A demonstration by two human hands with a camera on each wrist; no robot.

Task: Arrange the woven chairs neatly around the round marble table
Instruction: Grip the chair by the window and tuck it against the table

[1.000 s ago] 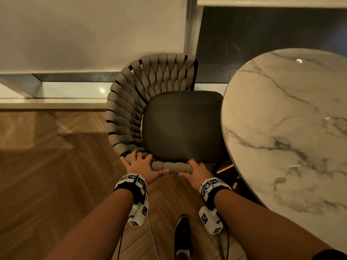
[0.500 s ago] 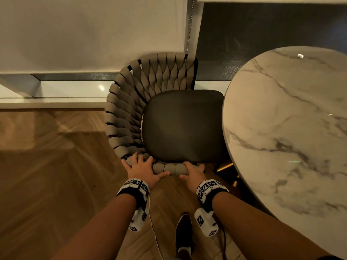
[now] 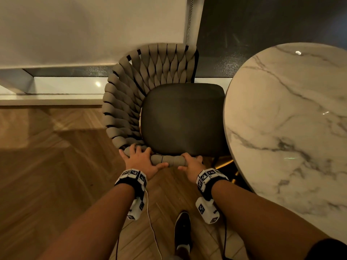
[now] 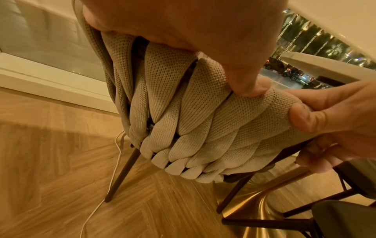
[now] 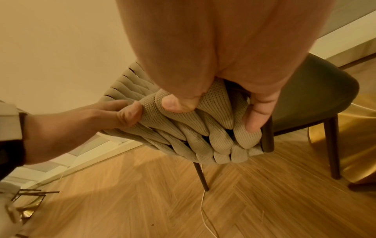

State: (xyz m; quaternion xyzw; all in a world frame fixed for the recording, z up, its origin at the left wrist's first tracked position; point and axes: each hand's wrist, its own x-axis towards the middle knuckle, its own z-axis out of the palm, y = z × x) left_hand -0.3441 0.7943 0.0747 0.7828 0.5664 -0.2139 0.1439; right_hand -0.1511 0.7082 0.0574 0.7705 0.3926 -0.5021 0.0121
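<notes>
A woven chair (image 3: 127, 109) with taupe padded straps and a dark seat cushion (image 3: 180, 117) stands with its seat's right edge tucked against the round marble table (image 3: 291, 119). Both hands hold the near woven rim. My left hand (image 3: 139, 160) grips it at the corner, and my right hand (image 3: 190, 166) grips it a short way to the right. In the left wrist view my left thumb (image 4: 250, 87) presses into the weave (image 4: 183, 128) beside my right hand (image 4: 335, 116). In the right wrist view my right hand's fingers (image 5: 254, 112) curl over the straps (image 5: 183, 128), with my left hand (image 5: 81, 122) alongside.
A low window ledge (image 3: 50, 99) and wall run behind the chair. The table's gold base (image 4: 254, 207) sits beside the chair legs, with another dark-seated chair (image 4: 346, 214) past it. My shoe (image 3: 183, 231) and a thin white cable (image 3: 152, 228) lie on the herringbone floor.
The chair has slid a little away from me toward the window wall, with both hands still gripping its near rim and moving along with it.
</notes>
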